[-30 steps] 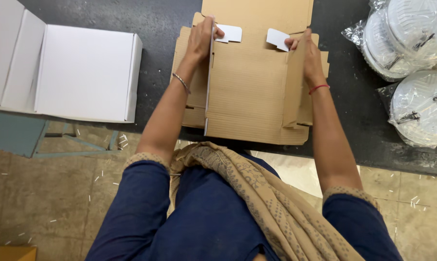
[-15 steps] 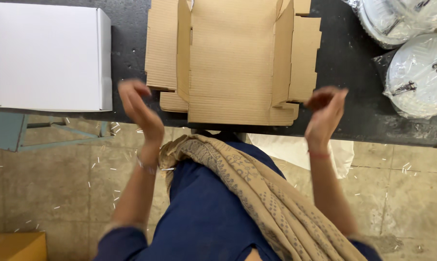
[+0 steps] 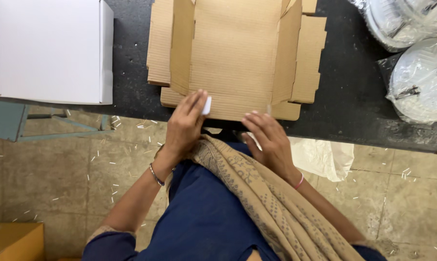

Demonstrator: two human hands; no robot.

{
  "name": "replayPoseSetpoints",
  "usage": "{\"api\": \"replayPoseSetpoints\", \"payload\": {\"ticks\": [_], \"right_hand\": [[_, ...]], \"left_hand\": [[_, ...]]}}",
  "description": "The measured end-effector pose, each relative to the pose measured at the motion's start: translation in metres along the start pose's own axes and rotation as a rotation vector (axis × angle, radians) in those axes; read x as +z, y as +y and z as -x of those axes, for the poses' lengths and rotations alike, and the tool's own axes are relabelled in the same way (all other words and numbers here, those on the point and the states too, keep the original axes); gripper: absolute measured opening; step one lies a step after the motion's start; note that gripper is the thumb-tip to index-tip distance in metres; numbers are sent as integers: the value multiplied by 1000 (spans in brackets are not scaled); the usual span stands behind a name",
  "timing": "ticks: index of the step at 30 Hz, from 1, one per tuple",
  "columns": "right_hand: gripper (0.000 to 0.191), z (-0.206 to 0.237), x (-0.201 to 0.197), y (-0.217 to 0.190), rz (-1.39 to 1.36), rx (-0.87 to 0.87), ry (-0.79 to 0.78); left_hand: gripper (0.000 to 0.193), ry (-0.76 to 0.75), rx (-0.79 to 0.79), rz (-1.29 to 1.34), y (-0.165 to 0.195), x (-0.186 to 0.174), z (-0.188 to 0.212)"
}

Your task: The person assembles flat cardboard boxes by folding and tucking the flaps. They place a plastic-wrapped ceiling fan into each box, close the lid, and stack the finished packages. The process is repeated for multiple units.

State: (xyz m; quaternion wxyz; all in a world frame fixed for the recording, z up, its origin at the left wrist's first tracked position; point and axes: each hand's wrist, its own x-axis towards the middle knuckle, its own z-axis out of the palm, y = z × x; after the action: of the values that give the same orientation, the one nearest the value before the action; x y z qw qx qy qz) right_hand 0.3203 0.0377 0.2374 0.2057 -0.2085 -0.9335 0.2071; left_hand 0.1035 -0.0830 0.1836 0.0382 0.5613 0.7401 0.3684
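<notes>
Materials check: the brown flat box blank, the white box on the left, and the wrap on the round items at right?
Brown box blank: corrugated cardboard, matte, fine ribbing visible. White box: probably coated paperboard, smooth. Wrap on round items: clear glossy plastic film, crinkled with highlights.

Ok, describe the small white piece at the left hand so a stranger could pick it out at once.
Start at the black table and find the flat brown cardboard box blank on it. At the blank's near edge, the left hand holds a small white piece at its fingertips. It is the only white thing on the brown cardboard; the white box sits far left.
</notes>
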Motion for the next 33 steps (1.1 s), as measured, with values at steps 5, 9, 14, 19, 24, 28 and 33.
{"api": "replayPoseSetpoints", "payload": {"ticks": [5, 9, 14, 19, 24, 28, 33], "right_hand": [[48, -20, 18, 2, 44, -97, -114], [45, -32, 35, 17, 79, -86, -107], [27, -51, 35, 46, -57, 104, -132], [23, -67, 35, 63, -143, 152, -154], [21, -64, 37, 62, -125, 148, -120], [22, -62, 40, 64, -116, 145, -83], [21, -58, 46, 60, -75, 166, -62]], "left_hand": [[40, -35, -165, 0, 12, -4, -15], [40, -42, -171, -31, 27, -17, -28], [32, 332, 30, 71, 8, -49, -32], [52, 400, -262, 679, -96, -24, -94], [81, 162, -339, 819, -175, 60, -183], [88, 51, -379, 849, -190, 93, -230], [85, 21, -402, 912, -178, 89, -238]]}}
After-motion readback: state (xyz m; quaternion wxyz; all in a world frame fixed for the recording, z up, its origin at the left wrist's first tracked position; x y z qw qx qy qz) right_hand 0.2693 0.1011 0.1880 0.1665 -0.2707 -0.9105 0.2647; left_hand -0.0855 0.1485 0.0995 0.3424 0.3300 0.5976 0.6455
